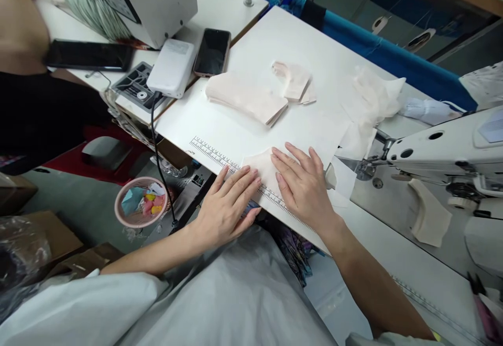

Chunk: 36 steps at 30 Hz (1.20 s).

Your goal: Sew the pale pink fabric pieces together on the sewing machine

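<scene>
My left hand (228, 204) and my right hand (304, 183) lie flat, side by side, on a small pale pink fabric piece (262, 167) at the near edge of a white board (275, 37). The fingers of both hands are spread and press the piece down beside a printed ruler scale (212, 152) along the board's edge. Farther back on the board lie a folded stack of pink fabric pieces (245, 97) and a smaller pile of cut pieces (294, 80). More crumpled pale fabric (369, 100) rests at the board's right side.
A white sewing machine (444, 152) stands to the right. At the back left are another machine (153, 0), a white power bank (172, 67), two dark phones (212, 52) (88, 55). A pink bowl of scraps (141, 202) sits below. Another person's dark sleeve (35, 110) is at left.
</scene>
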Each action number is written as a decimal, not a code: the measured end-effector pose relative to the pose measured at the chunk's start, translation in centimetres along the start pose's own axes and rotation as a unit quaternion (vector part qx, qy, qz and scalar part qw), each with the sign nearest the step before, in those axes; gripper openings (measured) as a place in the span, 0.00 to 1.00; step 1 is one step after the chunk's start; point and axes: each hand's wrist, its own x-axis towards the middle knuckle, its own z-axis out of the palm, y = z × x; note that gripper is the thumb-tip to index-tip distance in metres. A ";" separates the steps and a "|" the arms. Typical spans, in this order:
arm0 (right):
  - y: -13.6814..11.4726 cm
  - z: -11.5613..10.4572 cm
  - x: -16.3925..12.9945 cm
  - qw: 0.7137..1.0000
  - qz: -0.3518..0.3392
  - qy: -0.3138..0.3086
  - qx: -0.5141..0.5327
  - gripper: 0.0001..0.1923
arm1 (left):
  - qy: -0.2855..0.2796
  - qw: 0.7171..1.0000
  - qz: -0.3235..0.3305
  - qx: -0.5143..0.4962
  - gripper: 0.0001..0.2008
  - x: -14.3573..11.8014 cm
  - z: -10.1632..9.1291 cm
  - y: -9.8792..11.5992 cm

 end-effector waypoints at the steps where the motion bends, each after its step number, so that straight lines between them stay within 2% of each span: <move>1: 0.0 0.0 -0.1 1.000 -0.003 0.005 0.012 0.19 | 0.001 1.000 0.001 -0.002 0.24 0.0 -0.1 0.0; 6: -0.2 0.3 0.2 0.998 -0.009 0.006 0.058 0.23 | 0.002 1.000 0.012 0.004 0.24 0.3 0.0 -0.1; 9: -0.5 0.5 0.6 0.997 -0.023 -0.020 0.067 0.24 | -0.004 1.000 0.012 0.017 0.25 0.5 0.2 -0.2; 14: -0.9 0.6 1.1 0.998 -0.023 -0.048 0.019 0.24 | -0.006 0.999 0.006 0.040 0.25 0.7 0.1 -0.2; 17: -1.1 0.7 1.1 0.999 0.000 -0.043 -0.004 0.24 | -0.008 0.999 0.001 0.045 0.25 0.7 -0.1 -0.1; 21: -0.9 0.7 0.8 0.999 0.001 -0.028 0.020 0.26 | -0.018 0.999 0.000 0.040 0.25 0.4 -0.4 0.2; 27: 0.5 0.2 0.2 0.995 0.040 0.067 0.058 0.25 | 0.029 1.000 0.009 -0.001 0.21 -0.5 -0.9 0.5; 30: 0.7 0.2 0.0 0.995 0.049 0.058 0.066 0.25 | 0.050 0.999 -0.012 0.004 0.20 -0.9 -1.1 0.4; 36: 0.3 0.4 0.0 0.997 0.021 0.033 0.074 0.23 | 0.048 0.998 -0.028 0.038 0.27 -0.6 -0.5 -0.3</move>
